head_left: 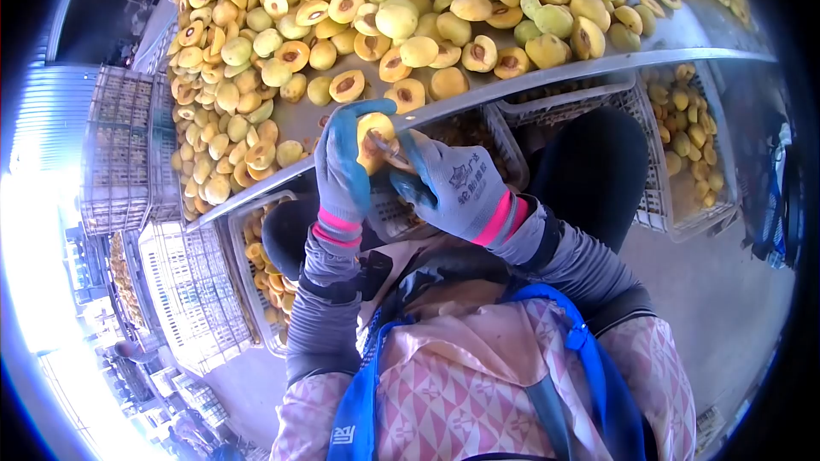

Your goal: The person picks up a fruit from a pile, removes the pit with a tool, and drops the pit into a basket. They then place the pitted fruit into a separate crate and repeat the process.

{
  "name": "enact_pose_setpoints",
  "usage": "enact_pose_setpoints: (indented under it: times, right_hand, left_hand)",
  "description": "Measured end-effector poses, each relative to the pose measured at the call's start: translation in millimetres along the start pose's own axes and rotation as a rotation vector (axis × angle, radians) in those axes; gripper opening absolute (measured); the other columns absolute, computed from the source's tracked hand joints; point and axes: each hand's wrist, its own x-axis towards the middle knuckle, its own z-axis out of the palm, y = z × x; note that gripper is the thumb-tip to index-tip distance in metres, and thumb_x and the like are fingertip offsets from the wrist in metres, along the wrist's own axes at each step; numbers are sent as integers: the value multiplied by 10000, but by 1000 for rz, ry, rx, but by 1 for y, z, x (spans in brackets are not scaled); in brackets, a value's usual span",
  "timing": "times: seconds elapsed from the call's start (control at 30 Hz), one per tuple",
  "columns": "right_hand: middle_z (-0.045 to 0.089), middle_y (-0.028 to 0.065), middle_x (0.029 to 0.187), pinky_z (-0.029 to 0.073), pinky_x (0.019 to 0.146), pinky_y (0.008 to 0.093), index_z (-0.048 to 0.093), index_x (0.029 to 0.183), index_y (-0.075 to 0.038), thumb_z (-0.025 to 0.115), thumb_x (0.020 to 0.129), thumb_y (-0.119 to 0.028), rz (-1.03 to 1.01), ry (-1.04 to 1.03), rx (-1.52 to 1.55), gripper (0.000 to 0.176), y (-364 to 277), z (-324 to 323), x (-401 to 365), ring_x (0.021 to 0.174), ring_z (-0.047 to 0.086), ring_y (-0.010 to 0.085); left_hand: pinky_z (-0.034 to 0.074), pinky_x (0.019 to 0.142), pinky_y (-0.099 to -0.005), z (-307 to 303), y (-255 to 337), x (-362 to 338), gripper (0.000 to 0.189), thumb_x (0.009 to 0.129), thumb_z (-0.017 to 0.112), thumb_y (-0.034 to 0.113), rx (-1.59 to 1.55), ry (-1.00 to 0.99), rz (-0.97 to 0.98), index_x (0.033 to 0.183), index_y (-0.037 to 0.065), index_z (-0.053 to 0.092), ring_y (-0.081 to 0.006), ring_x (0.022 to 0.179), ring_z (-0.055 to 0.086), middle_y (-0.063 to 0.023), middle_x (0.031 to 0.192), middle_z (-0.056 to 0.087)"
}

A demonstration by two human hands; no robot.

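In front of my lap, my left hand [343, 162], in a grey glove with a blue-coated palm and pink cuff, is closed around a yellow peach half [372, 138]. Its cut face is turned toward my right hand [448, 179], gloved the same way. Between the right fingers is a small metal tool [392, 154], its tip against the middle of the peach half; its handle is hidden in the glove. Just beyond the hands runs the metal rim [547, 78] of a table heaped with halved peaches [397, 17], many showing brown pits or hollows.
Under the table edge on the right is a crate of peach pieces [683, 132]. Another crate of peach halves [266, 269] sits by my left knee. Stacked white plastic crates [192, 290] and mesh crates [120, 149] stand on the left. My knees are beneath the rim.
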Motion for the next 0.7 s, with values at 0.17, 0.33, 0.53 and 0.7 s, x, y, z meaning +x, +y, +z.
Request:
enact_pose_setpoints:
  times: [0.17,0.33,0.53,0.7]
  right_hand:
    - [638,141,837,493,545,403,523,1108,-49,641,842,-238,110,50,154,347,-9,4,2,630,632,323]
    - [643,139,811,497,552,406,523,1115,-49,649,833,-240,73,80,99,363,-7,3,-2,625,636,318]
    - [630,128,794,495,548,403,528,1108,-50,653,825,-239,27,-33,5,363,-1,-1,-5,613,628,313]
    - [620,122,768,486,535,399,528,1098,-47,659,825,-262,80,44,154,371,-5,1,-4,605,623,304]
  left_hand:
    - [473,859,-358,12,-13,-2,211,896,570,79,-9,161,68,1077,-27,593,-290,930,607,-158,1031,630]
    - [489,839,-353,24,-13,-7,216,878,566,11,9,239,102,1089,-30,583,-275,926,610,-155,1029,624]
    - [494,830,-346,14,-13,-11,211,876,563,-1,287,128,88,1084,-39,575,-260,918,610,-153,1045,620]
    - [492,804,-335,24,-18,-10,199,897,559,22,0,214,133,1085,-40,577,-242,877,613,-147,1044,624]
